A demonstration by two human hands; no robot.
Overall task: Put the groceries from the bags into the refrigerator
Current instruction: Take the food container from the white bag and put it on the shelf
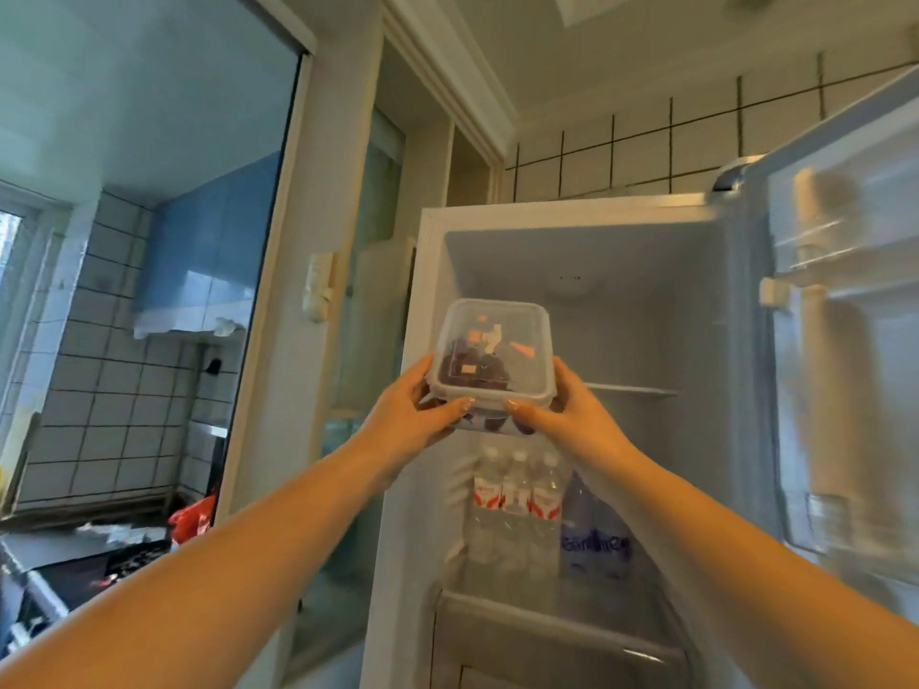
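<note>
Both grips, left hand (415, 415) and right hand (567, 415), are clamped round the clear container (492, 355); placement on the refrigerator (497, 216) shelf (631, 390), at three o'clock, is judged next.

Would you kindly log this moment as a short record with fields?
held item: clear lidded container with dark fruit inside
left hand: grips the container's left side
right hand: grips its right side
refrigerator: door open, container raised at the upper shelf
below: water bottles standing in a row, blue bag beside them
</note>
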